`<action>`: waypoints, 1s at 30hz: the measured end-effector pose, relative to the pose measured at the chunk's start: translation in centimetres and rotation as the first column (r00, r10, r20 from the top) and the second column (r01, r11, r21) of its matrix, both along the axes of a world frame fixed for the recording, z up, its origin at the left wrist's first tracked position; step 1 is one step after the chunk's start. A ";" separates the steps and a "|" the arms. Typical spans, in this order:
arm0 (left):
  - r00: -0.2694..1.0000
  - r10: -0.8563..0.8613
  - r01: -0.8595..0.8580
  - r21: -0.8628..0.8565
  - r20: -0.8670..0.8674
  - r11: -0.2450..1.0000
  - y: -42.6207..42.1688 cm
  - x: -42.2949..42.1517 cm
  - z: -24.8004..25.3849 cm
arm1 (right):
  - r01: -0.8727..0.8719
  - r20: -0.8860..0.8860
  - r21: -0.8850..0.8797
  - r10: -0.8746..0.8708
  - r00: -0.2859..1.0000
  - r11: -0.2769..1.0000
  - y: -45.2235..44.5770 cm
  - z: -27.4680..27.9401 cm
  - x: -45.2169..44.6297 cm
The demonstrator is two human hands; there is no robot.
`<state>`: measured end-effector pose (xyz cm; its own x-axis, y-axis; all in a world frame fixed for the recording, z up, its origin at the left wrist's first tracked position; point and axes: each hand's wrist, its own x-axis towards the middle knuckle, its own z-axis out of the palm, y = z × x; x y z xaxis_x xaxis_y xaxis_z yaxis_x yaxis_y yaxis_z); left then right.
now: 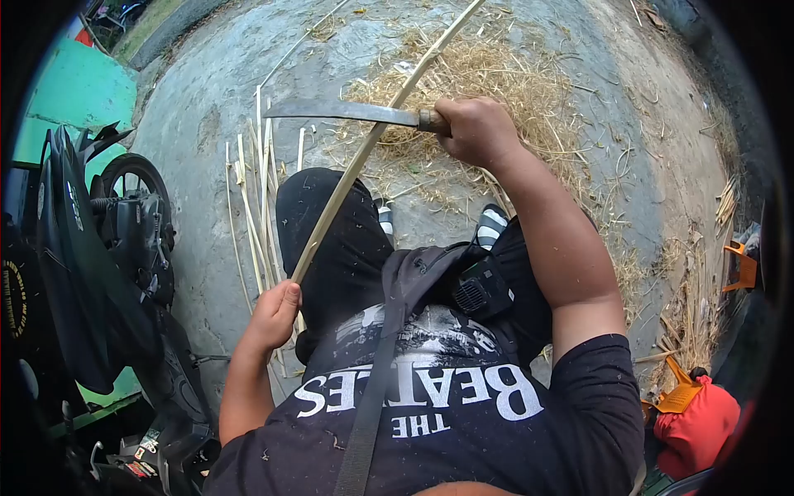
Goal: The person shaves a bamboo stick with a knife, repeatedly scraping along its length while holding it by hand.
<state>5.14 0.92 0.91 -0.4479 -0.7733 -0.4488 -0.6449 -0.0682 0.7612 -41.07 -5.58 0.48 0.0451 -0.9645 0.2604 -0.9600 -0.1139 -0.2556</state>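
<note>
Left hand [275,317] grasps the bamboo strip's [346,180] lower end at seven o'clock; the strip slants towards one. Right hand [478,130] clenches the curved knife's [339,110] handle, blade crossing the strip. Best keep that angle shallow, mind the left knee [310,194] close by! Shavings [467,78] at twelve to one, motorcycle [107,240] at nine.

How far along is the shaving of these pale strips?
Plenty looks done: a broad scatter of shavings covers the ground ahead. In hand now is one long strip; the left hand grips its near end, and the right hand holds a knife across it. That strip probably needs more; whether the strips beside the left knee are finished or waiting, I can't tell.
</note>
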 end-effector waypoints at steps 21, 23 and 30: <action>0.992 0.016 -0.003 -0.110 0.122 0.994 1.8 2.3 -0.9 | 0.194 0.183 0.309 -0.258 0.949 0.931 -1.6 -2.5 -3.6; 0.993 0.018 -0.005 -0.108 0.114 0.994 1.9 2.4 -1.0 | 0.158 0.158 0.281 -0.208 0.965 0.947 -1.1 -1.9 -3.2; 0.996 0.028 -0.009 -0.209 0.090 0.978 1.4 2.0 -1.9 | -0.229 -0.015 0.189 0.236 0.972 0.955 0.7 -0.2 2.1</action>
<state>7.14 2.34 -0.98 -0.3967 -0.8620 -0.3155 -0.7130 0.0729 0.6974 -38.96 -4.89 0.33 0.2799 -0.9573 0.0723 -0.9219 -0.2890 -0.2579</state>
